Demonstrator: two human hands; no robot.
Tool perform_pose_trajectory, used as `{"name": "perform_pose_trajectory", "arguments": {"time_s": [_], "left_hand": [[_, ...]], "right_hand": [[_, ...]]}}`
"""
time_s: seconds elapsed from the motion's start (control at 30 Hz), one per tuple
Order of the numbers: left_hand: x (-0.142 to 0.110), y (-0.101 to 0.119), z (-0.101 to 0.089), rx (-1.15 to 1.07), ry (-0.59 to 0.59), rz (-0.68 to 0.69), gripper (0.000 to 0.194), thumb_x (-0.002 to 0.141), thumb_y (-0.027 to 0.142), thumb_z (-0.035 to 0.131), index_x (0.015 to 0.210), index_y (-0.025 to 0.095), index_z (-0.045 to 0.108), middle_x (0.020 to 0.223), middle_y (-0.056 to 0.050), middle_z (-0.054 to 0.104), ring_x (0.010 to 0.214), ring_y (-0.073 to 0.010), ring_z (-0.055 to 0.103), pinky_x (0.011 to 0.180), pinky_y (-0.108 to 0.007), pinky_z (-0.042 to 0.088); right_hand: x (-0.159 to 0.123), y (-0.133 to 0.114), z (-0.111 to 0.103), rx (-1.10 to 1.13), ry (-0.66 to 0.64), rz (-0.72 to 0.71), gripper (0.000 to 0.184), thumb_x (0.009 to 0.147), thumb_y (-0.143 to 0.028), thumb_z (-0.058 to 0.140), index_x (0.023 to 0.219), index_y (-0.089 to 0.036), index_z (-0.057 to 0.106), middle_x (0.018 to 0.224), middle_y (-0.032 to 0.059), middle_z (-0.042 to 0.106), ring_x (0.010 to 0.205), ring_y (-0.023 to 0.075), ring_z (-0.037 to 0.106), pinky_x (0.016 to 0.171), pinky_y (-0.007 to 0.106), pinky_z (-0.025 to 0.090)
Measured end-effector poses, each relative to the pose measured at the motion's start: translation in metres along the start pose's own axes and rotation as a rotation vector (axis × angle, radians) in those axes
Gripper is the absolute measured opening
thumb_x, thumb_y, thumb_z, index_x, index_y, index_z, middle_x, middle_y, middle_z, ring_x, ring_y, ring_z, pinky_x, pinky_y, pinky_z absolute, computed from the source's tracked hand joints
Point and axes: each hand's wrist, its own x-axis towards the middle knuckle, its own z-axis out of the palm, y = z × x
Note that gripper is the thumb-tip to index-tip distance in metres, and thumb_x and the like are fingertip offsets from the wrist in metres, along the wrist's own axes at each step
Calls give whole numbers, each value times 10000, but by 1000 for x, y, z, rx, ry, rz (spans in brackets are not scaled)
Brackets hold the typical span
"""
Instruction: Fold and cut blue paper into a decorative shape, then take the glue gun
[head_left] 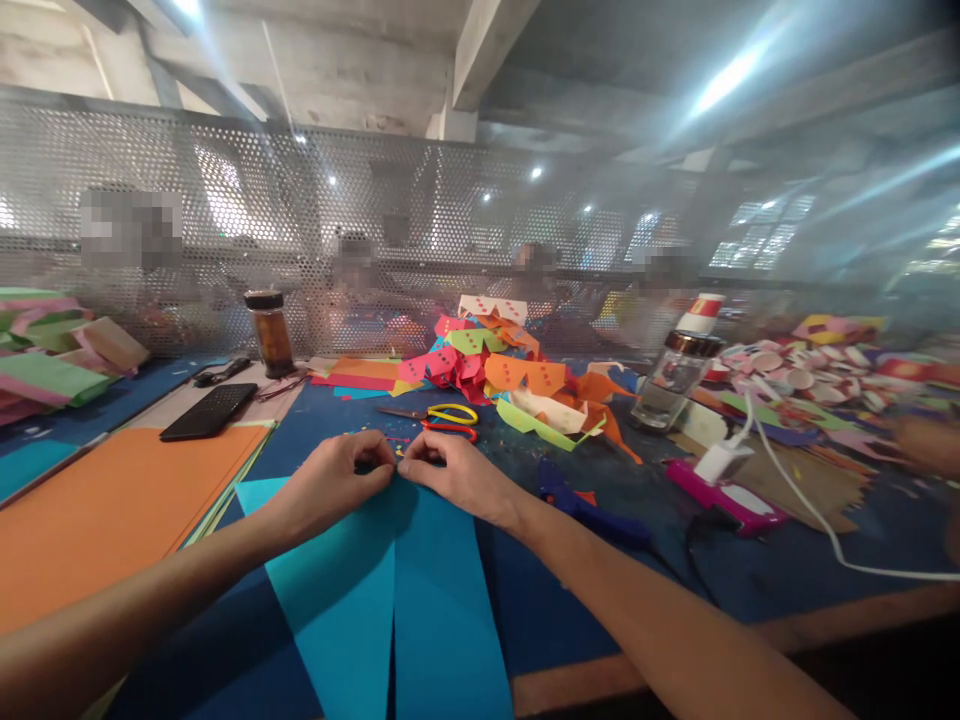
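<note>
Blue paper [450, 600] lies in front of me on the dark blue tabletop, in two long panels with a narrow gap between them toward my side. At its far edge my left hand [341, 480] pinches the paper with thumb and fingertips. Close beside it, nearly touching, my right hand [457, 470] pinches the same edge. The exact fold under the fingertips is hidden. Just beyond both hands are scissors [442, 420] with yellow and red handles. To the right of my right wrist rests a blue glue gun [592, 510].
Left are an orange paper stack [142, 490], a black phone [210, 412] and a jar of brown liquid [270, 335]. Ahead is a heap of cut paper pieces [465, 365]. Right stand a glass bottle [671, 380] and a pink power strip [724, 495]; a perforated screen [412, 220] runs behind.
</note>
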Motion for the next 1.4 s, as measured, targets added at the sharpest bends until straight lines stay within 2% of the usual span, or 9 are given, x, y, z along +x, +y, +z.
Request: {"name": "perform_pose_trajectory", "arguments": {"time_s": [0.13,0.23,0.37,0.53,0.63,0.8,1.0,1.23,1.4], "left_hand": [[6,-11,-8,42,31,-47,148,839,329,560,820,209,645,761,2,699,764,-204,646,693,-295,450],[6,-15,-10,70,53,-42,182,864,346,567,956,217,656,916,-33,740,895,-235,680,794,-339,494],[-6,-19,-8,359,105,101,235,913,315,543,1108,231,643,1146,-80,708,1098,-288,628,941,-453,482],[-28,-35,2,512,-113,351,249,969,247,489,1174,238,630,1249,-69,671,1142,-257,616,981,-450,506],[-32,-41,8,558,-121,413,232,982,226,472,1165,218,615,1277,-85,658,1137,-260,612,964,-461,524],[-31,-45,14,631,-83,407,194,970,185,474,1129,213,581,1310,-89,642,1120,-278,596,923,-462,537],[-32,-46,17,682,-64,406,179,960,164,483,1107,209,576,1301,-82,638,1108,-270,588,937,-461,527],[-33,-45,18,668,-35,430,220,957,181,494,1153,241,573,1279,-69,632,1158,-256,569,975,-463,512],[-34,-43,18,673,-34,425,228,965,190,480,1165,241,578,1289,-76,625,1185,-264,547,994,-472,501]], "right_hand": [[4,7,-8,-153,97,53,140,861,-321,639,860,-181,643,926,34,702,937,190,635,832,301,440],[7,15,-8,-308,109,100,96,868,-277,618,906,-197,654,1002,40,725,978,198,653,825,292,448],[8,24,-6,-434,103,156,105,826,-256,636,918,-216,667,999,48,734,975,233,659,777,304,434],[7,27,-7,-551,73,197,112,823,-302,627,896,-231,675,931,63,739,927,265,668,723,316,408],[7,26,-7,-603,62,192,119,838,-297,602,903,-229,675,957,79,739,910,273,671,718,325,403],[7,29,-6,-647,45,176,120,856,-279,574,890,-229,678,965,77,740,912,258,672,711,308,400],[8,33,-5,-655,32,162,151,850,-241,567,939,-246,688,946,29,736,857,210,669,675,273,379],[12,34,-8,-607,16,188,174,815,-230,601,947,-255,713,990,1,721,882,182,652,673,241,378],[13,32,-10,-564,-12,213,207,803,-202,599,964,-244,722,959,5,709,802,159,635,638,235,368]]}}
